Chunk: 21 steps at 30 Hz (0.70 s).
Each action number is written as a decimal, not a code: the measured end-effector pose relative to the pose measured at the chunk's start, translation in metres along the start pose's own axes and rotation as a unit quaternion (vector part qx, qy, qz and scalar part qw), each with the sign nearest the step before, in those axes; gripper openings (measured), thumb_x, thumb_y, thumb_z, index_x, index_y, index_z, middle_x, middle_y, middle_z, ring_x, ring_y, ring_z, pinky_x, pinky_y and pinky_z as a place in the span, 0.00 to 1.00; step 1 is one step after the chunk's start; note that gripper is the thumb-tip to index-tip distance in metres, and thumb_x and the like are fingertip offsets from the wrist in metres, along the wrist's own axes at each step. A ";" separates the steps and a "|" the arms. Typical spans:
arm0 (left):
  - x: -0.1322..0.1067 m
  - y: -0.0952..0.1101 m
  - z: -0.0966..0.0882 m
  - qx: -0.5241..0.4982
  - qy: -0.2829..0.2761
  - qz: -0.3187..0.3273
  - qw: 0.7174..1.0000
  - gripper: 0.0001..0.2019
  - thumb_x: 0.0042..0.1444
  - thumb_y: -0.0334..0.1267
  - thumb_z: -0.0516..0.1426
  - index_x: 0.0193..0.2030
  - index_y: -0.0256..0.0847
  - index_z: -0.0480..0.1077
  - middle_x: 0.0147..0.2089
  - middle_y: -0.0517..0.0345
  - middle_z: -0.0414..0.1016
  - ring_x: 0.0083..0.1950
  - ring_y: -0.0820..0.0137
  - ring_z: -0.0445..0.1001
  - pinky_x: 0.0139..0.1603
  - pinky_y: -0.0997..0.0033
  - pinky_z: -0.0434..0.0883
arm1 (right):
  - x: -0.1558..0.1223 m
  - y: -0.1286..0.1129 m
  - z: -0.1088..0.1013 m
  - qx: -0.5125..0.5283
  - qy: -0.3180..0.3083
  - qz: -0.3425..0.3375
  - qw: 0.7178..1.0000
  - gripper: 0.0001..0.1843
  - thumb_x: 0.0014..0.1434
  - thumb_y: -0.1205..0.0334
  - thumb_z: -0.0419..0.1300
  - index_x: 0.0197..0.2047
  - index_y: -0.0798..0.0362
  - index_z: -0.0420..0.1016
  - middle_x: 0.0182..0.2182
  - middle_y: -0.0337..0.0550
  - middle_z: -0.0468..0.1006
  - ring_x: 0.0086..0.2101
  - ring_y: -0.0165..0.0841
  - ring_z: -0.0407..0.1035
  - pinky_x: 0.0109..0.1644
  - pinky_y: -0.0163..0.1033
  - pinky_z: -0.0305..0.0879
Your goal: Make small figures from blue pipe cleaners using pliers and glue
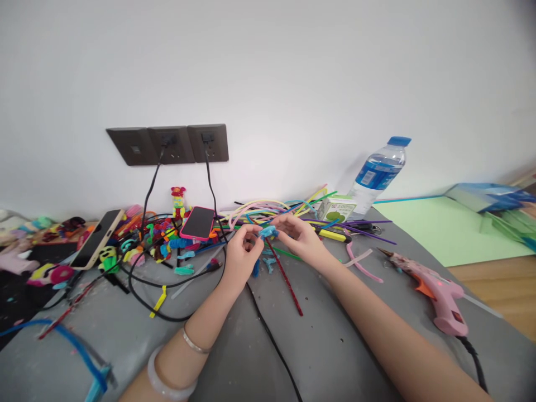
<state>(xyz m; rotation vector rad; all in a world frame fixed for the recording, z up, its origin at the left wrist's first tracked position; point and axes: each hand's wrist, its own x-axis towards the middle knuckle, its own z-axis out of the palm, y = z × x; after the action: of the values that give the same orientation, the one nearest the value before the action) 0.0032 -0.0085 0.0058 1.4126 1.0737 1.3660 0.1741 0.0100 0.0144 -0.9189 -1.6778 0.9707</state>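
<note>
We look across a grey table [335,346] set against a white wall [293,67], with one pale green mat [444,229] at the far right. On the wall is one row of three dark wall sockets [167,145], and two black cables [153,184] are plugged into them. One water bottle [379,173] with a blue cap stands upright near the wall. One pink glue gun [439,293] lies on its side, just right of our right forearm. We count two phones, one in a pink case [197,223] and one in a pale case [98,237]. The heap of coloured pipe cleaners [268,209] along the wall holds too many to count.

Our left hand [240,254] and right hand [299,237] meet over the middle of the table. Each has its fingertips pressed together, pinching one small blue pipe-cleaner piece [268,230] held between them just above the surface. One red pipe cleaner [287,279] runs from that piece down toward us, and its lower end rests on the table. Two bangles [195,343] sit on our left wrist.

We judge the blue piece to be very light, with a fuzzy surface that grips well and does not slip. It should bend readily and keep whatever bend it is given. It is best held close on either side of the twist, since the cut ends may prick.
</note>
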 end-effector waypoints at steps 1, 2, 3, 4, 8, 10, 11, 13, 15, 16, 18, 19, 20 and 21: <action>0.000 0.000 0.000 0.000 0.000 0.002 1.000 0.09 0.50 0.31 0.58 0.39 0.39 0.72 0.37 0.56 0.73 0.36 0.72 0.72 0.34 0.77 0.69 | 0.000 0.000 0.000 -0.002 0.000 -0.001 1.000 0.08 0.60 0.58 0.60 0.42 0.51 0.71 0.38 0.44 0.77 0.39 0.35 0.74 0.45 0.41 0.71; 0.000 0.000 0.000 0.000 -0.001 0.004 1.000 0.09 0.50 0.30 0.58 0.39 0.39 0.72 0.37 0.56 0.73 0.37 0.72 0.72 0.35 0.76 0.69 | 0.000 -0.001 0.000 -0.004 0.000 -0.003 1.000 0.08 0.60 0.57 0.60 0.42 0.51 0.71 0.38 0.44 0.77 0.39 0.35 0.74 0.45 0.41 0.71; 0.000 0.000 0.000 0.001 -0.001 0.006 1.000 0.09 0.50 0.30 0.58 0.40 0.39 0.72 0.37 0.56 0.74 0.37 0.71 0.73 0.35 0.76 0.70 | 0.000 -0.001 0.000 -0.006 0.001 -0.003 1.000 0.09 0.60 0.57 0.60 0.42 0.51 0.71 0.38 0.44 0.77 0.39 0.35 0.74 0.45 0.41 0.71; -0.001 0.000 0.000 0.001 -0.003 0.007 1.000 0.09 0.50 0.30 0.58 0.40 0.39 0.72 0.37 0.56 0.74 0.37 0.71 0.73 0.36 0.76 0.70 | 0.000 -0.002 0.000 -0.008 0.002 -0.003 1.000 0.09 0.60 0.56 0.60 0.42 0.51 0.71 0.38 0.44 0.77 0.39 0.35 0.74 0.44 0.41 0.71; -0.001 0.000 0.000 0.003 -0.010 0.002 1.000 0.09 0.50 0.31 0.58 0.39 0.39 0.72 0.36 0.56 0.74 0.37 0.72 0.73 0.36 0.76 0.70 | 0.000 -0.003 0.000 -0.010 0.003 0.000 1.000 0.10 0.60 0.55 0.60 0.42 0.51 0.71 0.39 0.45 0.77 0.38 0.35 0.74 0.44 0.41 0.71; -0.001 0.000 0.000 0.008 -0.007 -0.001 1.000 0.08 0.50 0.31 0.58 0.39 0.39 0.72 0.36 0.56 0.74 0.36 0.72 0.72 0.36 0.76 0.70 | 0.000 -0.003 0.000 -0.007 0.001 0.000 1.000 0.10 0.61 0.55 0.60 0.42 0.51 0.71 0.39 0.45 0.77 0.39 0.35 0.73 0.44 0.41 0.71; -0.001 0.000 0.000 0.011 -0.005 -0.001 1.000 0.08 0.50 0.31 0.58 0.39 0.39 0.72 0.36 0.56 0.74 0.36 0.72 0.72 0.35 0.76 0.70 | 0.000 -0.003 0.000 -0.006 -0.001 -0.001 1.000 0.10 0.61 0.55 0.59 0.43 0.52 0.71 0.39 0.45 0.77 0.39 0.35 0.73 0.45 0.41 0.71; 0.000 0.000 0.000 0.015 -0.002 -0.001 1.000 0.08 0.50 0.31 0.58 0.39 0.39 0.71 0.36 0.56 0.74 0.36 0.72 0.72 0.35 0.76 0.69 | -0.001 -0.003 0.000 -0.001 -0.006 -0.002 1.000 0.11 0.62 0.54 0.59 0.44 0.51 0.71 0.39 0.46 0.77 0.40 0.35 0.73 0.45 0.41 0.70; 0.000 -0.001 0.000 0.017 -0.005 -0.002 1.000 0.08 0.50 0.31 0.58 0.38 0.39 0.71 0.38 0.55 0.75 0.36 0.72 0.72 0.34 0.76 0.69 | -0.001 -0.002 0.000 0.001 -0.009 0.000 1.000 0.12 0.62 0.54 0.59 0.45 0.51 0.71 0.39 0.45 0.77 0.39 0.35 0.73 0.44 0.41 0.71; 0.000 -0.001 0.000 0.018 -0.007 -0.003 1.000 0.08 0.50 0.31 0.58 0.38 0.39 0.71 0.38 0.55 0.75 0.36 0.72 0.72 0.34 0.77 0.69 | -0.001 -0.001 0.000 -0.003 -0.009 0.001 1.000 0.13 0.61 0.54 0.60 0.45 0.51 0.70 0.39 0.45 0.77 0.38 0.35 0.73 0.43 0.40 0.71; 0.000 -0.002 0.000 0.019 -0.011 -0.005 1.000 0.08 0.50 0.32 0.58 0.39 0.39 0.71 0.38 0.55 0.75 0.36 0.72 0.72 0.33 0.77 0.68 | -0.001 -0.001 0.000 -0.014 -0.004 0.001 1.000 0.12 0.61 0.54 0.61 0.44 0.52 0.70 0.37 0.44 0.77 0.36 0.34 0.73 0.42 0.40 0.70; 0.000 -0.002 0.000 0.019 -0.012 -0.006 1.000 0.08 0.50 0.32 0.58 0.39 0.39 0.71 0.38 0.55 0.75 0.35 0.72 0.72 0.33 0.77 0.68 | -0.001 -0.001 0.000 -0.021 -0.003 0.000 1.000 0.12 0.60 0.55 0.61 0.44 0.52 0.70 0.36 0.44 0.77 0.36 0.34 0.73 0.41 0.39 0.70; 0.000 -0.002 0.000 0.019 -0.013 -0.005 1.000 0.08 0.50 0.32 0.58 0.39 0.39 0.71 0.38 0.55 0.75 0.35 0.72 0.72 0.32 0.77 0.68 | -0.001 -0.001 0.000 -0.025 -0.002 -0.002 1.000 0.11 0.60 0.55 0.60 0.43 0.52 0.71 0.36 0.44 0.77 0.35 0.34 0.73 0.40 0.39 0.70; 0.000 -0.002 0.001 0.018 -0.014 -0.005 1.000 0.08 0.50 0.32 0.58 0.39 0.39 0.71 0.38 0.55 0.75 0.35 0.72 0.72 0.32 0.77 0.68 | -0.001 -0.002 0.000 -0.029 -0.001 -0.003 1.000 0.11 0.61 0.56 0.60 0.43 0.52 0.71 0.36 0.44 0.77 0.35 0.34 0.73 0.40 0.39 0.70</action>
<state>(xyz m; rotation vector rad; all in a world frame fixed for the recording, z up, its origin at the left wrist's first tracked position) 0.0037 -0.0081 0.0042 1.4469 1.0917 1.3218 0.1742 0.0085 0.0156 -0.9516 -1.7169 0.9226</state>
